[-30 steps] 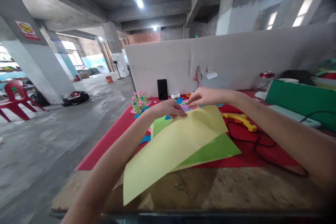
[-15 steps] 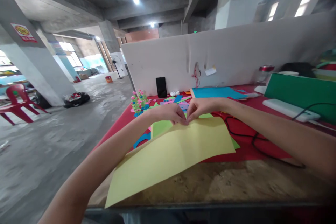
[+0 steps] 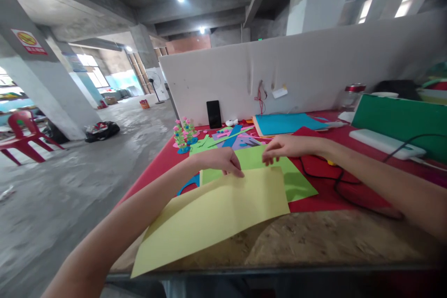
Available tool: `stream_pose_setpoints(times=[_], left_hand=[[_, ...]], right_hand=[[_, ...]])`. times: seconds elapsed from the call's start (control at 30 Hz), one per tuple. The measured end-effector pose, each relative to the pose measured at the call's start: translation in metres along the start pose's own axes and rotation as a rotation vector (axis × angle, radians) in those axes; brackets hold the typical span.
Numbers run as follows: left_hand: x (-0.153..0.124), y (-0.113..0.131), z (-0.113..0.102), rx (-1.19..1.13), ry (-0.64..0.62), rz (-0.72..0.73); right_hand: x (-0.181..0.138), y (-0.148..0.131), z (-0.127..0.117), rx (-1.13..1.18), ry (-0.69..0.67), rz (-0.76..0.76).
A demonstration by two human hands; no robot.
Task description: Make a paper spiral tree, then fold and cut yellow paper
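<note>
A large pale yellow sheet (image 3: 213, 214) lies over the table's near edge, partly covering a green sheet (image 3: 296, 181). My left hand (image 3: 223, 160) reaches to the yellow sheet's far edge, fingers bent and pinched on it near the corner. My right hand (image 3: 288, 146) hovers a little to the right over the green sheet, fingers loosely spread with their tips pointing down just beyond the yellow sheet's far edge, holding nothing.
A red cloth (image 3: 349, 195) covers the wooden table (image 3: 331, 242). A black cable (image 3: 340, 186) runs by my right wrist. Blue sheets (image 3: 282, 123), paper scraps, small paper flowers (image 3: 183, 135), a phone (image 3: 213, 114), a green board (image 3: 398, 130) and a white partition (image 3: 314, 70) stand farther back.
The yellow sheet has been pulled toward me and laid flatter, uncovering more of the green sheet. My hands, pinched together half a second ago, have moved apart; the right one has let go.
</note>
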State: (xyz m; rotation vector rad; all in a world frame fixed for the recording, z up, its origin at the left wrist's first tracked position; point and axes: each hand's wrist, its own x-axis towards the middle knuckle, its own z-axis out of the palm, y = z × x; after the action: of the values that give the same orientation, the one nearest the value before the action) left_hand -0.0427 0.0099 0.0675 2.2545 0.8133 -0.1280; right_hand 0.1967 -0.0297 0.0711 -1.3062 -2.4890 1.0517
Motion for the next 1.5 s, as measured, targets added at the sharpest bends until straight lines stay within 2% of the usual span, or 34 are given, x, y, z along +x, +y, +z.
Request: stream_pose_setpoints(times=[0.1,0.2,0.33,0.47,0.6,0.73,0.9,1.07,1.27,1.5], left_hand=[[0.003,0.009,0.006,0.022,-0.005,0.053],[0.001,0.012,0.007,0.025,0.007,0.079],[-0.011,-0.004,0.001,0.018,0.010,0.037],[-0.031,-0.033,-0.009,0.008,0.077,-0.079],[-0.041,-0.048,-0.008,-0.026,0.147,-0.093],[-0.038,-0.051,0.002,-0.071,0.185,-0.089],[-0.032,-0.049,0.011,-0.119,0.207,-0.075],[-0.027,-0.041,0.018,-0.140,0.250,-0.062],[-0.022,-0.039,0.040,-0.235,0.346,-0.064],[-0.019,-0.042,0.052,-0.368,0.380,0.005]], right_hand=[[0.016,-0.026,0.013,-0.086,-0.098,-0.025],[0.022,-0.034,0.019,-0.127,-0.084,-0.046],[0.011,-0.016,0.016,-0.140,-0.046,-0.075],[-0.012,0.009,0.010,-0.110,-0.011,0.015],[-0.019,0.024,0.009,-0.145,0.019,0.077],[-0.008,0.019,0.016,-0.130,0.175,0.007],[0.014,-0.009,0.036,-0.203,0.409,-0.048],[0.041,-0.035,0.057,-0.262,0.584,0.038],[0.072,-0.045,0.087,-0.587,0.680,0.130],[0.080,-0.051,0.106,-0.608,0.676,0.161]])
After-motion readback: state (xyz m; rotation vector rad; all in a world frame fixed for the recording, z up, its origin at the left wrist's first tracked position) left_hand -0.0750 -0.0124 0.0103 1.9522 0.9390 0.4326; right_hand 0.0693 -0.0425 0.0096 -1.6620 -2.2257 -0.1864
